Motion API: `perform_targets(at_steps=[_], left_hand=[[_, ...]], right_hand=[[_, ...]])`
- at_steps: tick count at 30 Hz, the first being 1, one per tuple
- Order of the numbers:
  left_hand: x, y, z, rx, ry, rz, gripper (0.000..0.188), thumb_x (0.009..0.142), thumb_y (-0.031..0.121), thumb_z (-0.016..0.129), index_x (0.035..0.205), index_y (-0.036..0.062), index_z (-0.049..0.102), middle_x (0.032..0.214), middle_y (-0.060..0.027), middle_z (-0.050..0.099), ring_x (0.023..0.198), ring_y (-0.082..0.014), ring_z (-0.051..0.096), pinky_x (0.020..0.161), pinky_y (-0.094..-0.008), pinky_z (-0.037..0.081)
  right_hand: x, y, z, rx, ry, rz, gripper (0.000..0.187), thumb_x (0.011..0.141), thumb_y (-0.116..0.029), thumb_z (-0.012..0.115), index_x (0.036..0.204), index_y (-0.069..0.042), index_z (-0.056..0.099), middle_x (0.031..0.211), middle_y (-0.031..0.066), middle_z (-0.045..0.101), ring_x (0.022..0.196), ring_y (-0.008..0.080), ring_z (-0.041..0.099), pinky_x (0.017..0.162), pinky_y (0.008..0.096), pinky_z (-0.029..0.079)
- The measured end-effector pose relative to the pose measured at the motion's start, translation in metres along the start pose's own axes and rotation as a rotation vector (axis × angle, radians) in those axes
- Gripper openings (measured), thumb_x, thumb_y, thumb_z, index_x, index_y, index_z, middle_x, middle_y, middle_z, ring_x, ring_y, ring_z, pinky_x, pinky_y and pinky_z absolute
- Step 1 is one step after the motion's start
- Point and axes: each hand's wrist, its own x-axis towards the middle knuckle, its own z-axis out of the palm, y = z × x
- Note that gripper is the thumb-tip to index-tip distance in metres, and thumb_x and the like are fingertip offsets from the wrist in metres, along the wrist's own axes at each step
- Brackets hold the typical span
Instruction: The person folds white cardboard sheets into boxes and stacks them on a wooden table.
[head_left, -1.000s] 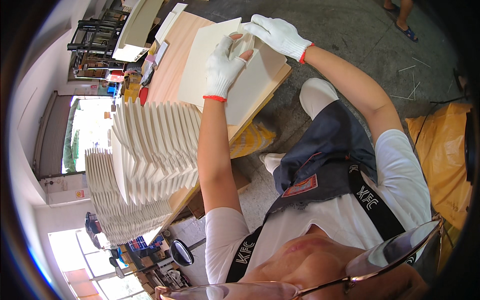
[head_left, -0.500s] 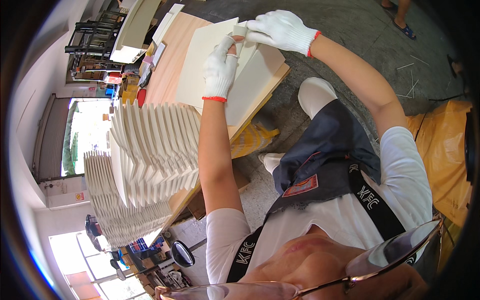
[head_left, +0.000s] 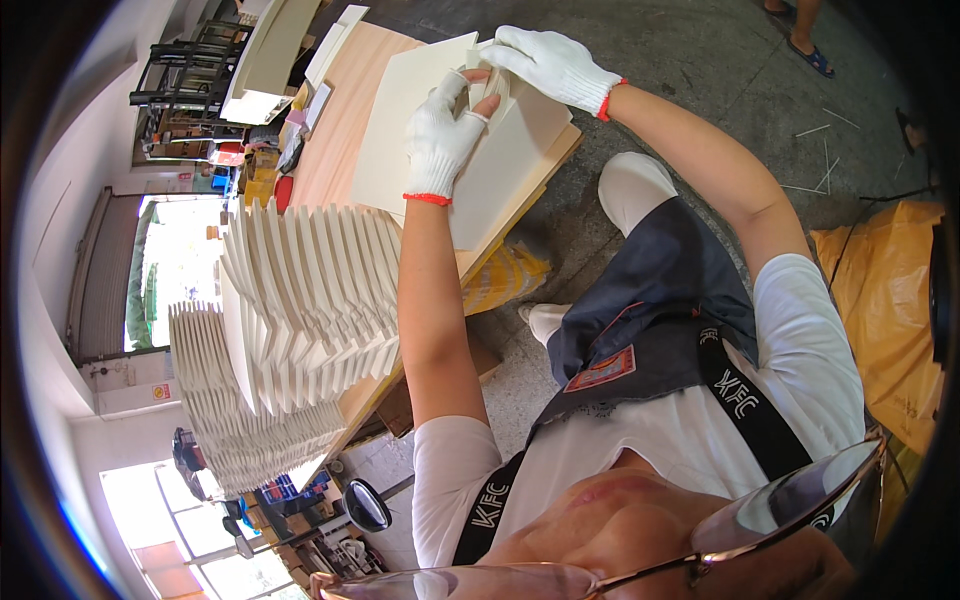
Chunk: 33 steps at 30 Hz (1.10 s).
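Note:
Cream cardboard sheets (head_left: 405,125) lie on a wooden table, with more pale board (head_left: 535,135) beneath and beside them. A narrow folded cream cardboard piece (head_left: 492,92) stands up near the sheets' far edge. My left hand (head_left: 440,143), in a white knitted glove with bare thumb and finger tips, is closed around the near side of that piece. My right hand (head_left: 555,68), also white-gloved with a red cuff, curves over its far end, fingers together and pressing on it. The fingers partly hide the folds.
Tall stacks of bent cream cardboard pieces (head_left: 310,300) stand at the table's near left. The wooden tabletop (head_left: 345,110) stretches away on the left. A yellow-orange covered bulk (head_left: 885,300) is at right. Another person's sandalled foot (head_left: 812,58) is at the far right.
My right hand has shifted slightly left and down over the folded piece. My left thumb and finger have spread further apart around it, and the folded piece shows more between the hands.

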Motion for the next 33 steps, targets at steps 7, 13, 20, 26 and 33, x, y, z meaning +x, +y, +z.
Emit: perform_targets(at_steps=[7, 13, 20, 26, 33], left_hand=[[-0.001, 0.003, -0.001, 0.089, 0.048, -0.006, 0.031, 0.092, 0.028, 0.063, 0.122, 0.0228, 0.063, 0.107, -0.0141, 0.07, 0.097, -0.0316, 0.067, 0.084, -0.0372, 0.052], [-0.002, 0.005, -0.003, 0.173, 0.036, 0.027, 0.027, 0.095, 0.027, 0.059, 0.122, 0.026, 0.063, 0.102, -0.013, 0.069, 0.094, -0.0329, 0.068, 0.083, -0.0372, 0.052], [-0.002, 0.002, -0.001, 0.155, 0.011, 0.013, 0.035, 0.086, 0.033, 0.07, 0.12, 0.0264, 0.064, 0.105, -0.0133, 0.068, 0.099, -0.0304, 0.066, 0.085, -0.0379, 0.052], [-0.002, 0.001, -0.002, 0.129, 0.003, 0.009, 0.035, 0.086, 0.031, 0.071, 0.12, 0.0265, 0.065, 0.104, -0.0132, 0.068, 0.098, -0.03, 0.067, 0.084, -0.0377, 0.052], [-0.003, 0.01, 0.001, 0.18, 0.041, 0.084, 0.033, 0.087, 0.026, 0.068, 0.12, 0.027, 0.065, 0.096, -0.0132, 0.068, 0.088, -0.0294, 0.068, 0.079, -0.0375, 0.054]], right_hand=[[-0.003, -0.006, -0.004, -0.031, -0.003, 0.007, 0.038, 0.101, -0.048, 0.036, 0.108, -0.018, 0.06, 0.094, 0.0101, 0.068, 0.088, 0.0318, 0.065, 0.077, 0.0443, 0.049], [-0.002, -0.003, 0.001, -0.057, 0.037, 0.016, 0.039, 0.101, -0.048, 0.035, 0.107, -0.018, 0.059, 0.094, 0.0099, 0.068, 0.089, 0.032, 0.065, 0.077, 0.0447, 0.05], [-0.002, 0.0, 0.003, -0.032, 0.035, 0.003, 0.037, 0.101, -0.046, 0.035, 0.106, -0.018, 0.059, 0.096, 0.01, 0.068, 0.09, 0.0319, 0.065, 0.079, 0.0441, 0.05], [-0.002, -0.002, 0.003, -0.028, 0.028, 0.01, 0.038, 0.1, -0.047, 0.035, 0.106, -0.018, 0.059, 0.096, 0.0102, 0.068, 0.091, 0.0319, 0.065, 0.079, 0.0444, 0.05], [-0.003, 0.004, 0.003, -0.025, 0.063, -0.001, 0.037, 0.101, -0.047, 0.037, 0.11, -0.021, 0.061, 0.089, 0.0088, 0.065, 0.081, 0.0299, 0.065, 0.072, 0.0413, 0.049]])
